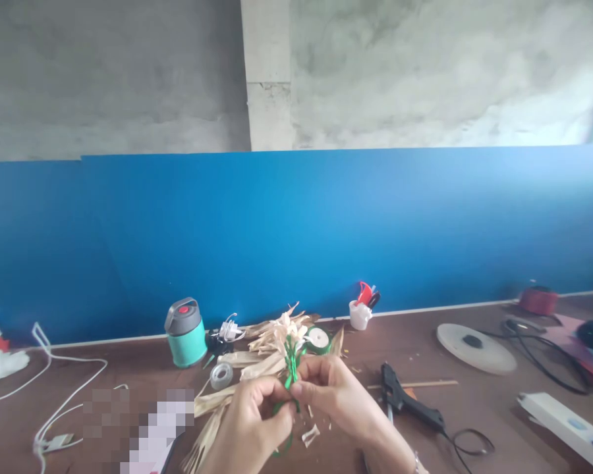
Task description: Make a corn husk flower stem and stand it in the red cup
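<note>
My left hand (pixel 250 424) and my right hand (pixel 333 395) meet at the bottom middle, fingers pinched together on the green-wrapped stem (pixel 290 376) of a small flower bunch (pixel 289 332) made of pale dried husk. The cream blooms stand up just above my fingertips. A green ribbon trails down below my left hand. Dried husk strips (pixel 257 362) lie on the brown table (pixel 474 408) behind and under my hands.
A black glue gun (pixel 408 400) with its cord lies right of my hands. Behind stand a teal jar (pixel 185 332), a green ribbon roll (pixel 319 338), a tape roll (pixel 221 376), a white cup of tools (pixel 360 313) and a white disc (pixel 474 347). White cables (pixel 54 388) run at left.
</note>
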`<action>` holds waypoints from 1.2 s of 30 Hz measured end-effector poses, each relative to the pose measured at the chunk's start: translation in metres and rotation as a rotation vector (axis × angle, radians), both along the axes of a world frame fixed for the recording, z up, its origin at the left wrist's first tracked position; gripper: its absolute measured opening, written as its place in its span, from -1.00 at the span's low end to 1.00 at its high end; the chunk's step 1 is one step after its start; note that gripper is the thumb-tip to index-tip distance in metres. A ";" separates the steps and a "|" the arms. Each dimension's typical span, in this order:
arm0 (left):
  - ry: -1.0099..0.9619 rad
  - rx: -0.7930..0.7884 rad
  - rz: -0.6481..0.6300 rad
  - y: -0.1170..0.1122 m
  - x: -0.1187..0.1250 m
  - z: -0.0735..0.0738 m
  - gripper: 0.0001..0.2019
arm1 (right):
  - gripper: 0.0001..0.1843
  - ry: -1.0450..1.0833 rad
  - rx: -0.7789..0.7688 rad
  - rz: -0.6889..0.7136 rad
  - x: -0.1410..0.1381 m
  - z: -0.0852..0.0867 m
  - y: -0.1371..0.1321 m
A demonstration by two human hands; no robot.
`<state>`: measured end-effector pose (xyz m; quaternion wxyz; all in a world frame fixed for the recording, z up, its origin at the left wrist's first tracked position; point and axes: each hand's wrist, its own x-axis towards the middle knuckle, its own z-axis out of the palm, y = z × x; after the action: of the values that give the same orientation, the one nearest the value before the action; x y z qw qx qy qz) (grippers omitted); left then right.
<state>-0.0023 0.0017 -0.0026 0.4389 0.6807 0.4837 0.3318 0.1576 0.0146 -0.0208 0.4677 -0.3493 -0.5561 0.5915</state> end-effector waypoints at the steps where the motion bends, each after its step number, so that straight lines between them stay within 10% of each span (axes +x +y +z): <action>1: -0.022 -0.013 0.000 0.000 0.000 -0.001 -0.89 | -0.52 -0.025 0.010 0.001 0.000 0.001 0.000; 23: 0.024 -0.075 0.021 0.002 -0.004 -0.001 -0.78 | -0.83 -0.286 0.080 -0.250 -0.005 0.010 -0.010; 30: -0.381 -0.386 -0.119 -0.006 -0.011 0.017 -0.67 | -0.66 0.411 -0.096 0.250 -0.009 0.007 -0.010; 36: -0.566 -0.504 -0.194 -0.009 -0.008 0.010 -0.65 | -0.75 0.489 -0.112 0.312 -0.011 0.011 -0.015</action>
<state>-0.0099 -0.0071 0.0076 0.7378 0.4755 0.3433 0.3343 0.1469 -0.0009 -0.0095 0.4715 -0.1319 -0.4403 0.7526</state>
